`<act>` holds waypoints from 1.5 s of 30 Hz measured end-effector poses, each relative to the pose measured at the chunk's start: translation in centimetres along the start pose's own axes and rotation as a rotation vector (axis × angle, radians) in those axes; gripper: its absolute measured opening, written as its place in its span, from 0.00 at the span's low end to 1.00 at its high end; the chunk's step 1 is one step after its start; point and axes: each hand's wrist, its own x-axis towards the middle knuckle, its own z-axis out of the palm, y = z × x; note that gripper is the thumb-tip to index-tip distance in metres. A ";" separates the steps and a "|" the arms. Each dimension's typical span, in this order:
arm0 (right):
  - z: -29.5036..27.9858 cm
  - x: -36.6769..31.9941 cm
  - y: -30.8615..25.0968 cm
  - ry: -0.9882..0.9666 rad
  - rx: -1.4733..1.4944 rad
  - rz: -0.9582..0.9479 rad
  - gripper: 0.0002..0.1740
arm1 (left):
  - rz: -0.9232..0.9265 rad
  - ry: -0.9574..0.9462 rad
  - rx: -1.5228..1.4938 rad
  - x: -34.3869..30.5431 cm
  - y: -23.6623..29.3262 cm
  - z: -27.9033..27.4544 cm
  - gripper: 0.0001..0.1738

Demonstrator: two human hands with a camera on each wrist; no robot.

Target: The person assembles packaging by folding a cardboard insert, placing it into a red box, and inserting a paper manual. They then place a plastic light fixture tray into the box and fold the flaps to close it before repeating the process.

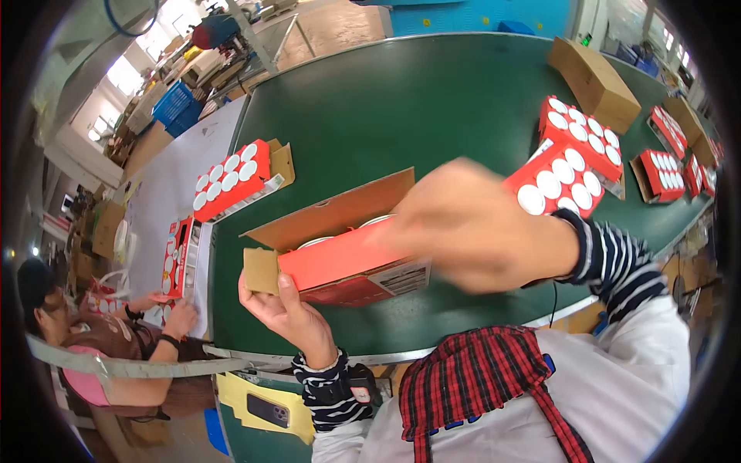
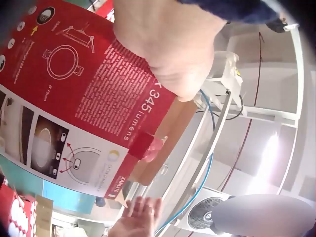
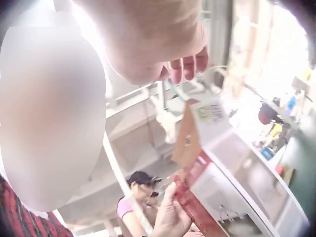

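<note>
A long red cardboard box is tilted up over the green table, its brown lid flap raised along the back. White round rims show inside it. My left hand grips the box's left end, thumb on the front near a small brown end flap. Printed lamp drawings and "345 lumens" cover the red side in the left wrist view. My right hand, blurred by motion, overlaps the box's right end in the head view. Its fingers look loosely extended and apart from the box in the right wrist view.
Red packs of white round lamps stand at the left and right of the green table. A long brown carton lies at the back right. Another person handles a red box at the left. A phone lies below.
</note>
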 end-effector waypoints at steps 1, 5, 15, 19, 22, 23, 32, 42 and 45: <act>-0.8 -1.6 1.2 0.220 -0.014 0.025 0.19 | 0.004 0.025 -0.003 -0.2 -0.1 -0.1 0.20; 3.5 -5.8 1.7 0.361 1.116 0.875 0.25 | 0.221 -0.174 0.042 -0.8 -1.0 -0.1 0.16; 7.7 -3.1 5.0 0.312 1.283 0.686 0.17 | -0.085 -0.165 -0.159 0.5 3.3 1.0 0.20; 7.2 -2.6 5.4 0.293 0.877 0.202 0.17 | -0.009 -0.355 0.192 2.4 3.0 -3.7 0.21; 5.9 -3.6 5.0 0.126 0.632 0.100 0.26 | 0.412 -0.671 0.575 2.9 3.9 -4.8 0.25; 5.8 -3.7 4.4 0.122 0.643 0.101 0.26 | 0.403 -0.669 0.583 2.7 4.3 -4.7 0.25; 3.7 -2.8 4.4 -0.031 0.954 0.372 0.18 | 0.185 -0.675 0.530 2.9 6.5 -1.9 0.16; 4.3 -3.6 4.9 -0.088 0.761 0.199 0.15 | 0.160 -0.725 0.515 1.8 5.6 -3.3 0.13; 4.6 -4.0 4.6 -0.096 0.769 0.155 0.16 | 0.169 -0.724 0.477 1.2 5.2 -3.5 0.14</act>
